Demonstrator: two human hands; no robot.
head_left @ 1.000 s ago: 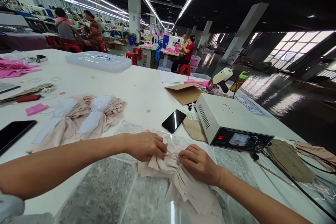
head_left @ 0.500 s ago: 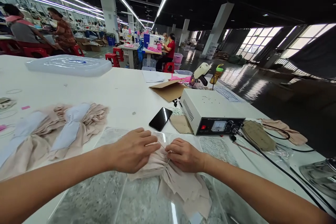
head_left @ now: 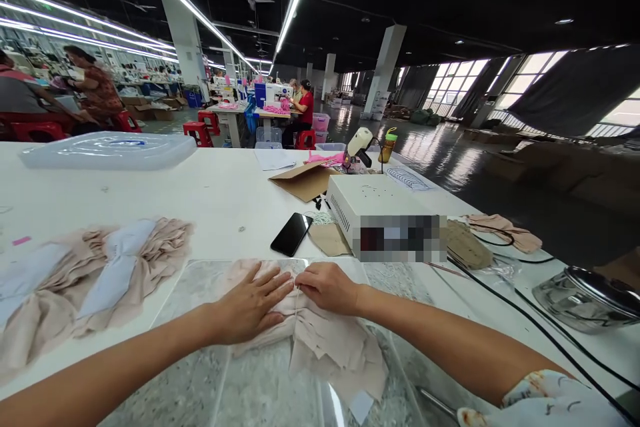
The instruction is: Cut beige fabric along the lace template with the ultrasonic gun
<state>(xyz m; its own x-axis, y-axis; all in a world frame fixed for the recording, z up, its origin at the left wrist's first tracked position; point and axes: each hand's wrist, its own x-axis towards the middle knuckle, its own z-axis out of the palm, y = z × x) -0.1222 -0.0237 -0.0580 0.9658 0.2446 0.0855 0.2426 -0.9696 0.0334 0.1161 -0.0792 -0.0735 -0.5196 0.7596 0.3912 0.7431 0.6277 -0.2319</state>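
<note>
A bundle of pale pink fabric pieces (head_left: 333, 347) lies on a clear-covered, grey marbled mat (head_left: 270, 387), cinched near its middle by a thin pale string (head_left: 296, 310). My left hand (head_left: 253, 303) rests flat on the left part of the bundle, fingers spread. At the cinched spot my right hand (head_left: 327, 288) is closed, thumb and forefinger pinching at the string's upper end. A small white slip (head_left: 361, 407) shows at the bundle's lower end. More pink fabric bundles, one wrapped with a white band (head_left: 117, 263), lie to the left.
Behind the mat are a black phone (head_left: 291, 235), brown cardboard (head_left: 305, 180) and a white control box (head_left: 385, 197) with cables. A shiny metal pot (head_left: 575, 300) stands at right. A translucent lid (head_left: 110, 150) lies at back left. Co-workers sit at sewing machines beyond.
My left hand has gone from curled fingers to lying flat and spread on the fabric. My right hand stays pinched at the string. The camera view has shifted slightly.
</note>
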